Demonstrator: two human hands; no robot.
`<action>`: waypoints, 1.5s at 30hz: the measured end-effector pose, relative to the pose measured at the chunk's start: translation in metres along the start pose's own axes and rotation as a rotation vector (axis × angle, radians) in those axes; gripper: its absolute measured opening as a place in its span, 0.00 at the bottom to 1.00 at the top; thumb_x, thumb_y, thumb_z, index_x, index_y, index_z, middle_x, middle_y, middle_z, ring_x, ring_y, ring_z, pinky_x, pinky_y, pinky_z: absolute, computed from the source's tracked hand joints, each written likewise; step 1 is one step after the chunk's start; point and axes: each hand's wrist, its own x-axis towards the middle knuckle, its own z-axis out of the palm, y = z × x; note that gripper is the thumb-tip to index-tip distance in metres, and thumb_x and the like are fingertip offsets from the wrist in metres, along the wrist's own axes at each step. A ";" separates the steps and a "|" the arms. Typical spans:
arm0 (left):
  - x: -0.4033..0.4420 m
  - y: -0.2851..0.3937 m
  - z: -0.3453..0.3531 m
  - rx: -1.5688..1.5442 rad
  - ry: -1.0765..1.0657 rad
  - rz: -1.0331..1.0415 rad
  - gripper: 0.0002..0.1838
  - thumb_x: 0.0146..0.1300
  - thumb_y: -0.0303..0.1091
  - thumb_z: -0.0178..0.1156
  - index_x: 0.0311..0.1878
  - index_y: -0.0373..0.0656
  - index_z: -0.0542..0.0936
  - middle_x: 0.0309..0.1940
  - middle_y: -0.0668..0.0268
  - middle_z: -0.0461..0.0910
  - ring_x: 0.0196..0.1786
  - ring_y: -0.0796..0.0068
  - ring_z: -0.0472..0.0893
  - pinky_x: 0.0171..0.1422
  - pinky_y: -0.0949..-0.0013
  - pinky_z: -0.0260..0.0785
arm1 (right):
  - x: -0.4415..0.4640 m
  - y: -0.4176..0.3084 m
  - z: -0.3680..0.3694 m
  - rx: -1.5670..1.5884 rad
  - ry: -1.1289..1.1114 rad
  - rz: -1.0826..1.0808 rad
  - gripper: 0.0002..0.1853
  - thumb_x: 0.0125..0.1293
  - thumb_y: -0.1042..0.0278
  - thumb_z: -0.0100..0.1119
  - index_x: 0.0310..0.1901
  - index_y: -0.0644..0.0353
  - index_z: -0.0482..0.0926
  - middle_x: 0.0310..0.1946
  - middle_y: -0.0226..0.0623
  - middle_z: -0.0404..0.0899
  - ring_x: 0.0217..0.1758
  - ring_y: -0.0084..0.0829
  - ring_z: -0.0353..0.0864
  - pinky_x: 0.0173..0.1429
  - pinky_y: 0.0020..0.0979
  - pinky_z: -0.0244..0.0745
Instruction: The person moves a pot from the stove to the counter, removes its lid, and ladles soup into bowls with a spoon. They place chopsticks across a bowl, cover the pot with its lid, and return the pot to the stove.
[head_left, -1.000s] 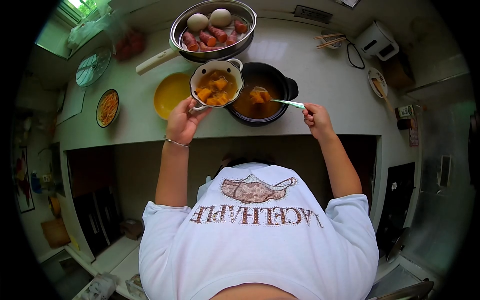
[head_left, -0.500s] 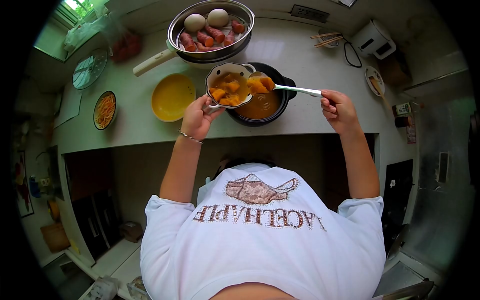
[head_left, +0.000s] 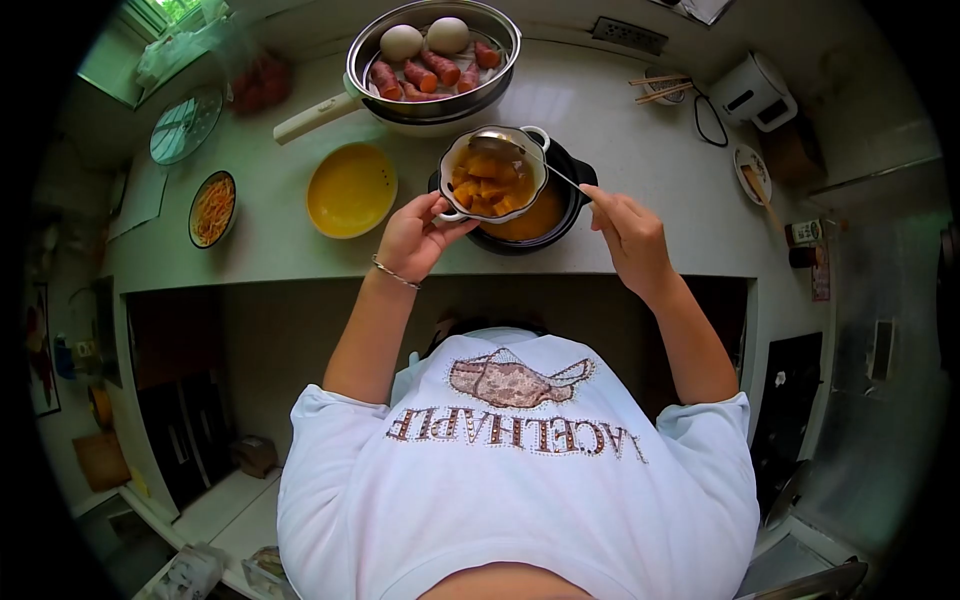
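Observation:
My left hand [head_left: 422, 238] grips the near-left side of a white two-handled bowl [head_left: 535, 190] with a dark rim. Orange chunks [head_left: 488, 188] sit in liquid inside it. My right hand [head_left: 632, 238] is closed on the handle of a metal ladle [head_left: 563, 177], whose head is tipped over inside the far side of the bowl. Beneath and to the right of the bowl stands a black pot [head_left: 580, 200] with orange-brown soup [head_left: 540, 218]; the bowl hides part of it.
Behind is a long-handled pan [head_left: 350, 85] with eggs and sweet potatoes. A yellow bowl [head_left: 350, 190] and a bowl of orange shreds [head_left: 213, 210] stand to the left. Chopsticks [head_left: 662, 90], a white appliance [head_left: 755, 92] and a plate with a wooden spatula [head_left: 755, 180] are right.
The ladle has moved left from over the pot into the bowl and tipped out its orange chunks. The bowl is fuller and has shifted slightly right, over the pot.

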 end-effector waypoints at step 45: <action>-0.032 0.037 -0.040 0.097 0.135 0.232 0.09 0.63 0.28 0.44 0.26 0.42 0.66 0.21 0.72 0.66 0.34 0.74 0.74 0.53 0.49 0.71 | -0.016 0.058 0.000 0.676 0.259 0.743 0.12 0.64 0.68 0.49 0.40 0.69 0.76 0.17 0.28 0.70 0.16 0.13 0.60 0.19 0.16 0.53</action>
